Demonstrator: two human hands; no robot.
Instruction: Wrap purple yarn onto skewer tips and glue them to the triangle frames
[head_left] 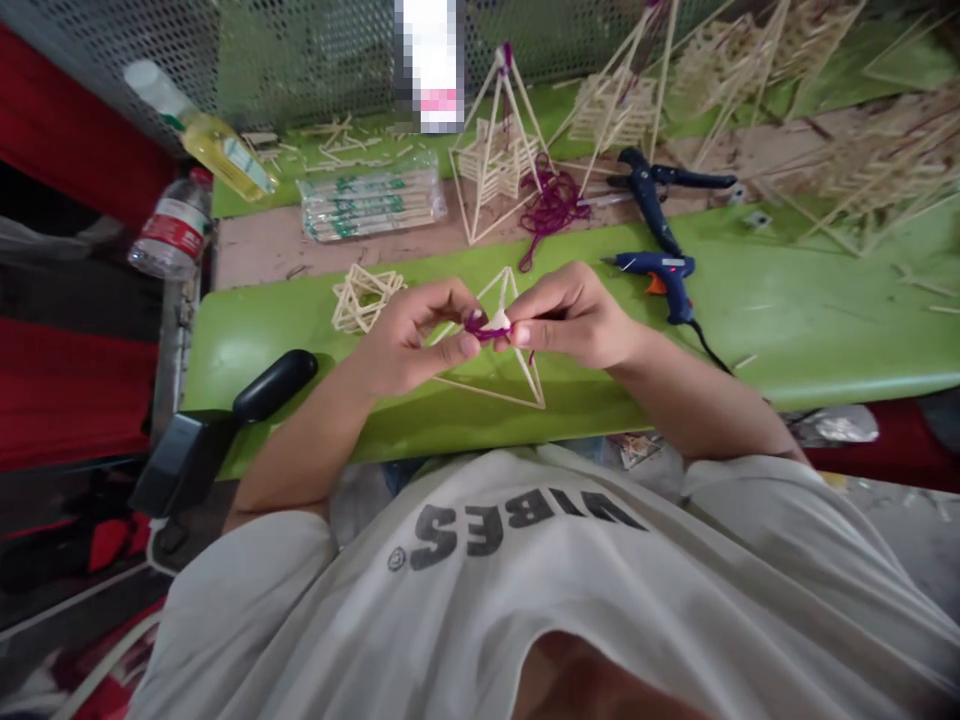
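Purple yarn stretches between my two hands, over the tip of a wooden-stick pyramid frame on the green board. My left hand pinches the yarn between thumb and forefinger. The fingers of my right hand are closed on the yarn beside the frame's pale tip, and a short yarn end hangs below them. Both hands partly hide the frame. Left of it lies a small star-like stick frame. A finished-looking stick pyramid stands behind, with a loose heap of purple yarn at its base.
A blue glue gun and dark cutters lie to the right. Behind my left hand is a bag of sticks. Two bottles, one yellow and one red-labelled, sit left. A black case lies near the board's left edge.
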